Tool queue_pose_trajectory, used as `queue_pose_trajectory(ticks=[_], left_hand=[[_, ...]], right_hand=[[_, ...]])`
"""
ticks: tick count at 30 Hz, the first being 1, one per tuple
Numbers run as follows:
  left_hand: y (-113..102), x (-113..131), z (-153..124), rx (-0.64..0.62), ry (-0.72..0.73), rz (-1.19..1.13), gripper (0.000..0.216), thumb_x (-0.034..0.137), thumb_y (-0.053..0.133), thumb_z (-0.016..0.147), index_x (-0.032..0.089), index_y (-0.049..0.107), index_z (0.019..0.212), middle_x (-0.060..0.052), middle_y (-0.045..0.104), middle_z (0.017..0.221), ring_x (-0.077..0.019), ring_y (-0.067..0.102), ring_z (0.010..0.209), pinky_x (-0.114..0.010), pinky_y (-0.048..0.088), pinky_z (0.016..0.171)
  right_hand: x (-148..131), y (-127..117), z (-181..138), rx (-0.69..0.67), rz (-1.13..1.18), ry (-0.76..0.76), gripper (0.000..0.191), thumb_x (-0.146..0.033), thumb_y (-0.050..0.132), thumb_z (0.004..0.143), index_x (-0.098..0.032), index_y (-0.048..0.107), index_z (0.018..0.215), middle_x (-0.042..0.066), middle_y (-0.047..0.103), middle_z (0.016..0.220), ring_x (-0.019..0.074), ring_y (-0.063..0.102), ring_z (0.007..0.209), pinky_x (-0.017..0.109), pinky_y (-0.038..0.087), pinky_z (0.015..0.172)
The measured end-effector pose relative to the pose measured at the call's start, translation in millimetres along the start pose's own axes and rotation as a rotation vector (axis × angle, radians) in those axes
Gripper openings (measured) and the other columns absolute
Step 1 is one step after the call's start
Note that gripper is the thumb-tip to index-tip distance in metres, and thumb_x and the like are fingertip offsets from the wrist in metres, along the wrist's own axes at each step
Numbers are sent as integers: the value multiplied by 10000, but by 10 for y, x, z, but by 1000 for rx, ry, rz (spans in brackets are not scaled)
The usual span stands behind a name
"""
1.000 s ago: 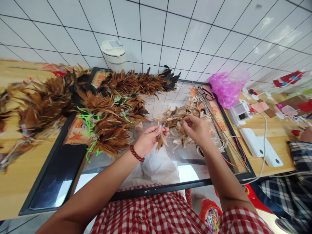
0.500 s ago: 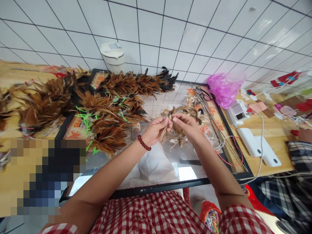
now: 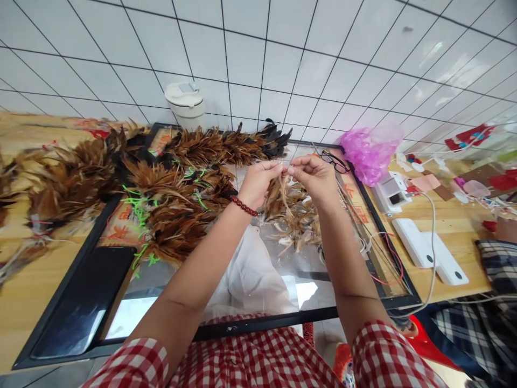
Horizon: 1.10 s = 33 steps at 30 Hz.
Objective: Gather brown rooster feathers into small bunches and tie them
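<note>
Over a glass-topped frame, my left hand (image 3: 260, 182) pinches a thin pale feather (image 3: 284, 188) that dangles below the fingertips. Its tip is partly lost against the pile behind. My right hand (image 3: 315, 177) is closed too, thumb and finger meeting the left fingertips at the feather's upper end. Beneath both hands lies a loose pile of tan feathers (image 3: 299, 218). To the left are bundles of brown feathers (image 3: 173, 226), tied with bright green strings (image 3: 139, 215). A long brown and black feather garland (image 3: 222, 145) stretches along the back.
A black phone (image 3: 84, 302) lies at the frame's left. Glasses (image 3: 335, 160), a purple plastic bag (image 3: 369, 153), white power strips (image 3: 430, 252) and cables are on the right. A white lidded cup (image 3: 184, 102) stands by the tiled wall. Another person's plaid sleeve (image 3: 496, 264) shows at far right.
Both hands have moved up and away from me, still pinched together, uncovering more of the tan pile. The view has tilted slightly upward.
</note>
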<state>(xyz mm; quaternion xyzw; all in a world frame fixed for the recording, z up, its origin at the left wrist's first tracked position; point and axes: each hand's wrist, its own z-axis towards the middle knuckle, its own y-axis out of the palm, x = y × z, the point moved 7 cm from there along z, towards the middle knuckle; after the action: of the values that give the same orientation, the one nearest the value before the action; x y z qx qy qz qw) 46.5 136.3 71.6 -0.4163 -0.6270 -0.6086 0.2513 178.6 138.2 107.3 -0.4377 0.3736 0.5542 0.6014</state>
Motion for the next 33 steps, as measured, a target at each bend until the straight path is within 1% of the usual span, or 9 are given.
queue_pose_trajectory(ticks=[4, 6, 12, 16, 19, 23, 27, 31, 33], left_hand=[[30, 43, 12, -48, -45, 98, 181, 213, 783, 692, 78, 672, 739, -57, 676, 631, -121, 624, 544, -236, 514, 544], [35, 28, -2, -84, -67, 111, 183, 218, 778, 704, 73, 676, 751, -70, 683, 643, -124, 628, 545, -239, 520, 543], [58, -6, -11, -173, -78, 151, 183, 225, 780, 707, 74, 676, 690, -60, 657, 605, -109, 602, 509, -228, 513, 532], [50, 14, -4, -204, -54, 213, 176, 209, 768, 715, 80, 673, 641, -45, 619, 554, -90, 556, 461, -199, 454, 461], [46, 14, -13, -238, -78, 240, 150, 191, 761, 717, 81, 682, 654, -31, 592, 515, -78, 522, 434, -186, 418, 431], [91, -23, -34, -307, -121, 229, 193, 226, 761, 723, 75, 666, 649, -38, 598, 541, -80, 536, 455, -186, 432, 445], [115, -10, -40, -259, -72, 257, 235, 283, 764, 726, 92, 655, 646, -31, 601, 560, -66, 519, 450, -173, 418, 429], [73, 196, -78, -142, 60, 329, 201, 245, 766, 720, 100, 665, 626, 0, 553, 482, -43, 463, 403, -151, 353, 394], [9, 341, -104, -71, 106, 317, 198, 244, 767, 718, 106, 660, 624, 4, 558, 487, -38, 460, 395, -150, 344, 391]], right_hand=[[-16, -93, 24, 87, -108, -110, 247, -421, 765, 706, -198, 668, 748, 3, 646, 741, 139, 601, 696, 297, 516, 682], [-5, -102, 23, 65, -146, -137, 215, -397, 757, 725, -198, 677, 747, 6, 638, 752, 144, 600, 730, 304, 509, 711], [52, -42, 18, -7, -181, -121, 207, -404, 744, 741, -205, 690, 751, 9, 634, 750, 152, 597, 745, 310, 502, 712], [84, -22, 19, 22, -115, -82, 284, -429, 764, 710, -227, 699, 899, -9, 613, 751, 141, 576, 684, 295, 490, 652], [82, 35, 11, -79, -101, -67, 284, -450, 726, 749, -236, 703, 935, -5, 621, 770, 147, 583, 711, 300, 485, 675], [6, 55, -13, -167, -184, -127, 271, -476, 656, 811, -206, 673, 785, 6, 606, 740, 150, 578, 740, 311, 483, 736], [-71, 51, -28, -121, -312, -221, 279, -463, 619, 843, -195, 638, 769, 14, 588, 762, 155, 563, 773, 304, 466, 751], [-8, 7, -64, -27, -350, -145, 269, -427, 494, 920, -202, 641, 914, 18, 597, 795, 144, 544, 714, 287, 456, 695], [13, 123, -155, -197, -433, -160, 220, -375, 532, 902, -205, 655, 969, 32, 622, 849, 157, 560, 757, 301, 459, 729]])
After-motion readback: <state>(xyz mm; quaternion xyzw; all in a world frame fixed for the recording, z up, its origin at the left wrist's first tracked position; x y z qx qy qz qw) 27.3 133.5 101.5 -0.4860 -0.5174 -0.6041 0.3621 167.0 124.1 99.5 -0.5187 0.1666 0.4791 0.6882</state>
